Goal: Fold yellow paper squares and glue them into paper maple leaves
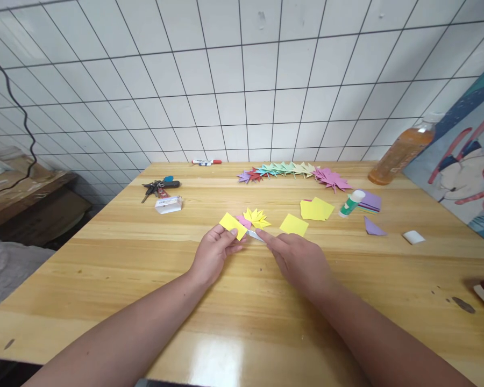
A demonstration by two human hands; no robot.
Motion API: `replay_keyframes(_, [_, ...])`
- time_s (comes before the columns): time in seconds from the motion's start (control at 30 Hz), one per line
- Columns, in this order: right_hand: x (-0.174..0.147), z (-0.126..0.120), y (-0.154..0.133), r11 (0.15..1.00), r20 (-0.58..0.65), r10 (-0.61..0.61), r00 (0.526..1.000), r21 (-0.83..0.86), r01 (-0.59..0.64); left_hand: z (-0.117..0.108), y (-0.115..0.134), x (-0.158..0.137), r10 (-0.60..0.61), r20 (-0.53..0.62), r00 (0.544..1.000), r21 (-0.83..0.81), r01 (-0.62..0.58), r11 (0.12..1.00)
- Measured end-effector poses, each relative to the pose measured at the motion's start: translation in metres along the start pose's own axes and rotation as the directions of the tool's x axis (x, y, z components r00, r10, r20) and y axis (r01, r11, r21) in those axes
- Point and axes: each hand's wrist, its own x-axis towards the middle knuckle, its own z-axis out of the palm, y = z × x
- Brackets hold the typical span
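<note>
My left hand (215, 248) pinches a yellow paper square (233, 225) between thumb and fingers, tilted just above the table. A narrow grey-white strip (255, 235), shaped like a flat blade, reaches from my right hand (300, 258) to the square's lower right edge. The index finger of that hand is stretched along it, and its other fingers are curled under, mostly hidden. Just beyond the square lie a folded yellow paper fan (257, 217) and a pink paper piece (243, 221). Another yellow sheet (294, 225) lies beyond my right hand.
Yellow sheets (317, 209), a glue stick (351, 203), a coloured paper stack (370, 201) and a purple triangle (374, 226) lie to the right. A folded-paper chain (292, 171), marker (206, 162) and bottle (403, 150) are near the wall. Keys (159, 186) and a small box (169, 204) lie left.
</note>
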Motion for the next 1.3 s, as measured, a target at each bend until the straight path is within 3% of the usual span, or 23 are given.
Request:
replay_keyframes(0.17, [-0.0013, -0.0005, -0.0028, 1.0, -0.007, -0.026, 1.0, 0.0, 0.026, 0.0027, 0.0007, -0.002, 0.0, 0.023, 1.0, -0.03, 0.0, 1.0])
replay_keyframes(0.6, [-0.0033, -0.0014, -0.0007, 0.999, -0.027, -0.005, 1.0, -0.036, 0.004, -0.0002, -0.0031, 0.0006, -0.001, -0.027, 1.0, 0.088, 0.003, 0.996])
replay_keyframes(0.8, [-0.0031, -0.0015, -0.0017, 0.999, -0.017, -0.01, 1.0, -0.038, 0.009, -0.0006, -0.0044, 0.0007, -0.027, 0.035, 0.999, 0.114, 0.023, 0.993])
replay_keyframes(1.3, [-0.0043, -0.0013, -0.0009, 1.0, -0.032, -0.007, 0.999, -0.028, 0.006, 0.0004, -0.0043, -0.0005, -0.015, 0.045, 0.999, 0.126, 0.01, 0.992])
